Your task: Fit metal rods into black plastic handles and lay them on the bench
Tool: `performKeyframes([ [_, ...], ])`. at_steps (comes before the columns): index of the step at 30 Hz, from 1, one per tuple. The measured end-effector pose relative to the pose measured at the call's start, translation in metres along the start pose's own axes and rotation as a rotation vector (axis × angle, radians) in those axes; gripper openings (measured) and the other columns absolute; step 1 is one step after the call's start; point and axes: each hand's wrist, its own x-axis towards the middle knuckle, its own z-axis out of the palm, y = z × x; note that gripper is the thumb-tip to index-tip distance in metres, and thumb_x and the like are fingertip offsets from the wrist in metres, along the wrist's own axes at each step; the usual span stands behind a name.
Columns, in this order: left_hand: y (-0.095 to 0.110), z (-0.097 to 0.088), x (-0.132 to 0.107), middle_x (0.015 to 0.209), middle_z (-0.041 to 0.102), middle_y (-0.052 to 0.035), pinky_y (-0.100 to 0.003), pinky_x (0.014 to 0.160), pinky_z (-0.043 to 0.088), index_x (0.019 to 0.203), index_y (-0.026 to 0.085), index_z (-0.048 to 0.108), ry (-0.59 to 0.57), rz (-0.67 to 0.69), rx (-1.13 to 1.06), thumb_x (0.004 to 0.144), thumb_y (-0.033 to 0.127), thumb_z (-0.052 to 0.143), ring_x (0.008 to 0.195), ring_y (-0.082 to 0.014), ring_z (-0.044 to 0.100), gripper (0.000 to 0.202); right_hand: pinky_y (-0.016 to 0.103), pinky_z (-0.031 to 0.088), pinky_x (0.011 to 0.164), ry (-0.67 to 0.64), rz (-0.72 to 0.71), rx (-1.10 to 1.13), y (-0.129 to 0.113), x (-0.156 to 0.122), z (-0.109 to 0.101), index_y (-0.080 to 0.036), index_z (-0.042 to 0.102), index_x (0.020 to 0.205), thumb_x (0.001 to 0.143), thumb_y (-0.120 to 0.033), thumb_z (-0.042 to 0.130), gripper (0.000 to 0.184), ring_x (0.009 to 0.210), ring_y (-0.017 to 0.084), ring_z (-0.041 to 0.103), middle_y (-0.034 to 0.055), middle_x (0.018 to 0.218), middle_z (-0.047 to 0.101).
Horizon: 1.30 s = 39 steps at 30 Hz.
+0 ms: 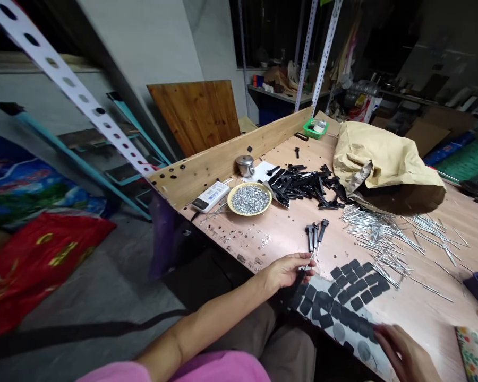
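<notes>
My left hand [290, 270] is closed on a thin metal rod [311, 258], with a dark piece at its lower end beside the fingers. Just beyond it lie a few black plastic T-shaped parts [316, 233] with rods in them. At the table's near edge, rows of black rounded-square pads [344, 313] lie on a pale sheet. My right hand [408, 353] is at the right end of the nearest row, its fingertips pinched together at a pad [373, 333]. Slight blur hides how firmly it grips.
A yellow bowl [231, 204] of small metal nuts stands near a lidded metal cup [245, 165] and a white box [211, 196]. Behind are piled black plastic parts [302, 185], a paper sack [382, 154] and scattered metal rods [376, 233]. A wooden board [207, 172] edges the table.
</notes>
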Motion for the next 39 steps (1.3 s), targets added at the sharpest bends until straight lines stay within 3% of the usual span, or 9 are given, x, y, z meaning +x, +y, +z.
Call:
performKeyframes([
  [4,0.018,-0.015,0.0,0.06,0.054,0.0039,-0.012,0.037,0.023,0.077,0.014,0.052,0.086,0.008,-0.048,0.072,0.011,0.067,0.04,-0.0019,0.042,0.016,0.028,0.05,0.057,-0.047,-0.003,0.15,-0.034,0.097,0.049,-0.022,0.064,0.08,0.088,-0.052,0.034,0.043,0.065,0.02,0.066,0.0068,0.077,0.07],
  [7,0.029,-0.031,-0.01,0.054,0.049,0.0045,-0.013,0.036,0.015,0.069,0.012,0.052,0.117,-0.008,-0.078,0.072,0.013,0.066,0.036,0.0005,0.031,0.014,0.03,0.049,0.062,-0.023,-0.092,0.201,-0.063,0.149,0.093,-0.019,0.064,0.083,0.09,-0.049,0.03,0.046,0.07,0.021,0.066,0.0096,0.08,0.07],
  [12,0.03,-0.057,-0.036,0.05,0.05,0.0054,-0.016,0.038,0.01,0.07,0.011,0.056,0.117,0.064,0.0,0.064,0.02,0.073,0.034,0.0005,0.026,0.02,0.026,0.046,0.064,-0.126,-0.258,0.223,-0.108,0.198,0.15,-0.018,0.065,0.094,0.092,-0.035,0.031,0.038,0.072,0.017,0.064,0.008,0.083,0.066],
  [16,0.033,-0.075,-0.048,0.046,0.05,0.0061,-0.018,0.04,0.008,0.07,0.012,0.055,0.194,0.183,0.027,0.055,0.029,0.078,0.033,0.0003,0.027,0.032,0.024,0.037,0.055,-0.201,-0.294,0.176,-0.136,0.215,0.172,-0.022,0.066,0.096,0.089,-0.028,0.04,0.027,0.069,0.016,0.06,0.0047,0.083,0.063],
  [23,0.047,-0.094,-0.05,0.044,0.051,0.0059,-0.019,0.039,0.007,0.07,0.014,0.052,0.271,0.292,0.029,0.052,0.035,0.077,0.031,0.0,0.028,0.038,0.024,0.028,0.051,-0.253,-0.277,0.132,-0.155,0.224,0.177,-0.022,0.063,0.081,0.083,-0.016,0.046,0.018,0.063,0.013,0.054,0.0031,0.078,0.059],
  [27,0.049,-0.095,-0.048,0.043,0.051,0.0064,-0.019,0.038,0.008,0.071,0.015,0.051,0.288,0.322,0.051,0.057,0.036,0.075,0.029,-0.0001,0.028,0.035,0.025,0.033,0.053,-0.22,-0.234,0.187,-0.156,0.221,0.177,-0.02,0.059,0.076,0.083,-0.019,0.044,0.017,0.062,0.014,0.054,0.0043,0.077,0.058],
  [30,0.048,-0.092,-0.046,0.044,0.052,0.0065,-0.019,0.037,0.009,0.077,0.013,0.055,0.261,0.328,0.088,0.057,0.037,0.075,0.029,-0.0003,0.028,0.037,0.026,0.042,0.06,-0.172,-0.202,0.262,-0.156,0.214,0.171,-0.02,0.058,0.083,0.085,-0.026,0.042,0.017,0.068,0.015,0.058,0.0051,0.081,0.061],
  [35,0.042,-0.081,-0.041,0.047,0.053,0.0061,-0.019,0.036,0.011,0.099,0.007,0.061,0.15,0.379,0.162,0.062,0.039,0.073,0.03,-0.0003,0.029,0.051,0.028,0.049,0.063,0.023,0.121,0.788,-0.158,0.192,0.147,-0.019,0.056,0.089,0.075,-0.044,0.06,0.029,0.069,0.016,0.061,0.0029,0.078,0.064],
  [39,0.036,-0.068,-0.039,0.048,0.053,0.0057,-0.019,0.036,0.013,0.101,0.005,0.064,0.089,0.401,0.236,0.063,0.04,0.072,0.032,-0.0004,0.031,0.053,0.028,0.051,0.064,0.072,0.322,1.054,-0.161,0.175,0.127,-0.019,0.057,0.083,0.062,-0.044,0.073,0.036,0.07,0.015,0.062,0.0012,0.077,0.064],
])
